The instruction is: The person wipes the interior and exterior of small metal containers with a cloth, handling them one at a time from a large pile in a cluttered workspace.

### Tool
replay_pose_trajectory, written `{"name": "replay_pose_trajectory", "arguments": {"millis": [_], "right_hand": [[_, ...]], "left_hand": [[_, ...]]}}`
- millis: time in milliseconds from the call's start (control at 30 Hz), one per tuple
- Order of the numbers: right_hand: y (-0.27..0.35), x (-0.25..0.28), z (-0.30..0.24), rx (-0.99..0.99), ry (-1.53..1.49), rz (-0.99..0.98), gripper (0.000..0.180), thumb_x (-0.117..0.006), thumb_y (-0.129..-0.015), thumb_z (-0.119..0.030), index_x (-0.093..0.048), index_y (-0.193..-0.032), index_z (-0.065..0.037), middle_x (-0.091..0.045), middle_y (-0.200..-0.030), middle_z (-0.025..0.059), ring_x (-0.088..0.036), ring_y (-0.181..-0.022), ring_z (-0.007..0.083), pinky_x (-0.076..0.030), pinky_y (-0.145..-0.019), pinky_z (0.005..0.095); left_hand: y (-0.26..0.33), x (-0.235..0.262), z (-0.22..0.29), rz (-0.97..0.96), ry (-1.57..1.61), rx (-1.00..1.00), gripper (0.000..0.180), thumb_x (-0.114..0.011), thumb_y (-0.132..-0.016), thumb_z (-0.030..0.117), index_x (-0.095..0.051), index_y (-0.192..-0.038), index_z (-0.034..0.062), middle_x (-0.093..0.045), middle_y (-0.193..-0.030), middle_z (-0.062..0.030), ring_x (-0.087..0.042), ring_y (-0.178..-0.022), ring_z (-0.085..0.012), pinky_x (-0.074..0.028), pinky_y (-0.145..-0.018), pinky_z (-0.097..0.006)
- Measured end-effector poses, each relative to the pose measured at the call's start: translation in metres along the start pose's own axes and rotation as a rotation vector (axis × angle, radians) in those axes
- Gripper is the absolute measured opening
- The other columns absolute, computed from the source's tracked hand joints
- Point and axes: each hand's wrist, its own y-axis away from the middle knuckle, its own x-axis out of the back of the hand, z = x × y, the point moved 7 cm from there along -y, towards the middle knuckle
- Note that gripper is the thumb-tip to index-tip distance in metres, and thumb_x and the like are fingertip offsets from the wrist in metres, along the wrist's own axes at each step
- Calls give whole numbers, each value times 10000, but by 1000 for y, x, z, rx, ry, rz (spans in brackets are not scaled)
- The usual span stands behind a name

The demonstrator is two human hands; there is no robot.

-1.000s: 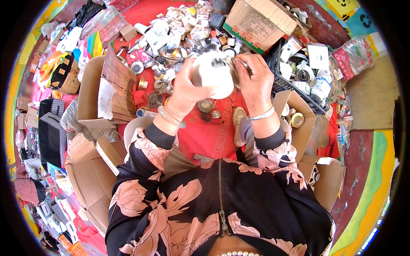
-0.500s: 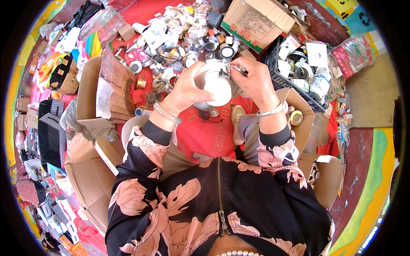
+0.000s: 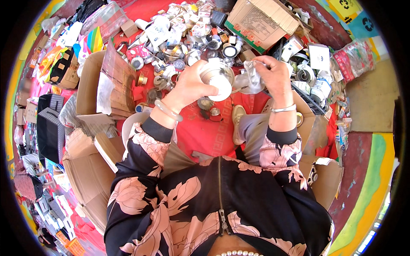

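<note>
My left hand (image 3: 193,82) is closed round a round, silver-rimmed light fixture (image 3: 221,84) with a bright white face, held above the red floor cloth. To its right, my right hand (image 3: 275,77) pinches a crumpled, see-through plastic bag (image 3: 253,80). The bag hangs from the fingertips, and its left end comes close to the fixture; I cannot tell whether they touch. Beyond both hands lies a heap of small lamps, fittings and little boxes (image 3: 179,51). A few small lamp parts (image 3: 206,103) rest on the cloth below the fixture.
Open cardboard boxes stand to my left (image 3: 90,85) and beside my right leg (image 3: 304,100). A black crate (image 3: 314,104) full of lamps and small boxes sits at the right. Behind the heap leans a large carton (image 3: 260,23). My shoe (image 3: 238,121) is on the red cloth (image 3: 194,132).
My right hand has moved right, away from the fixture, and the plastic bag now stretches out from its fingers. My left hand keeps its hold on the fixture, almost in the same place.
</note>
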Motion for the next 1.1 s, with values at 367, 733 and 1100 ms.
{"name": "replay_pose_trajectory", "arguments": {"millis": [367,733,1100], "right_hand": [[10,-63,-34,479,260,-154,176,-634,-744,-111,-707,-895,-60,-650,-840,129,-623,-796,326,-502,-727,380],[3,-63,-2,16,126,-93,229,-628,-667,-178,-722,-853,-83,-669,-813,174,-647,-779,333,-513,-738,384],[0,-70,15,41,184,-126,208,-579,-766,-85,-687,-929,-15,-609,-614,82,-586,-546,113,-473,-538,273]], "left_hand": [[9,-18,21,-43,-330,-59,580,-793,-532,205,-548,-1019,8,-607,-940,-179,-620,-881,-328,-480,-784,-385],[14,-22,28,127,-405,-198,504,-752,-582,179,-525,-995,-1,-604,-904,-207,-600,-851,-392,-482,-742,-430],[14,-30,32,173,-583,-437,468,-769,-610,150,-513,-978,15,-592,-862,-218,-579,-845,-428,-474,-719,-463]]}}
